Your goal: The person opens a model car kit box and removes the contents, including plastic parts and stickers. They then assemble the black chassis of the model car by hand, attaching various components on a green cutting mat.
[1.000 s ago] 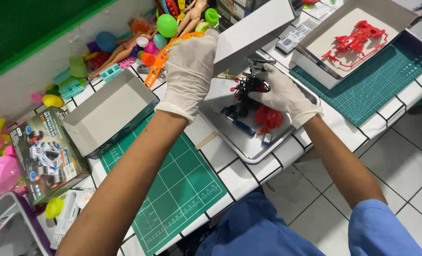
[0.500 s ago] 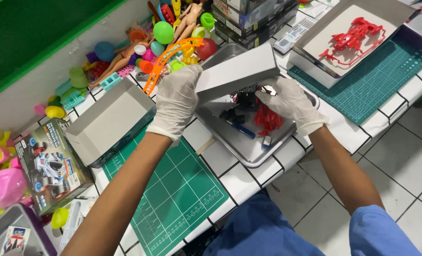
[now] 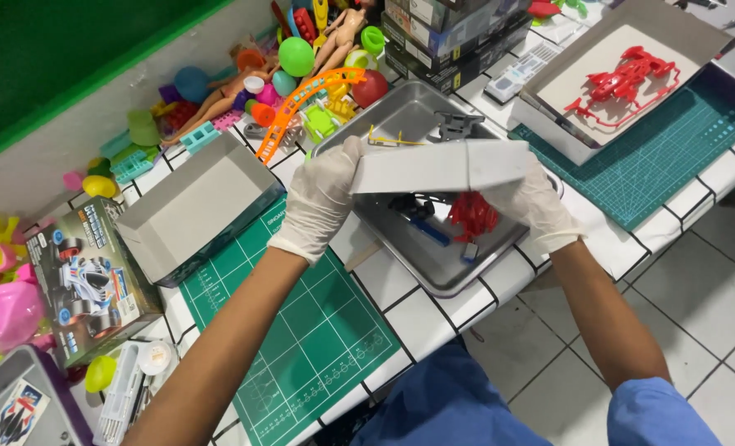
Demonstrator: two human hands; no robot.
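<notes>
Grey box tray (image 3: 442, 165) | now gripped by left hand (image 3: 322, 202) and right hand (image 3: 532, 206) | lowered from upright to level over steel tray (image 3: 400, 111), near counter's front edge

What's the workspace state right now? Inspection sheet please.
Surface: white tiled counter with green cutting mats.
Job's things: grey box tray held above the metal tray, which holds red parts.
Clutter: toy pile at the back; model car box and open grey box on the left; red parts frame in a box on the right.
Hands: left hand and right hand, both gloved, grip the box tray's ends.
Cables: nothing seen.
Surroundings: green panel, tiled floor.
</notes>
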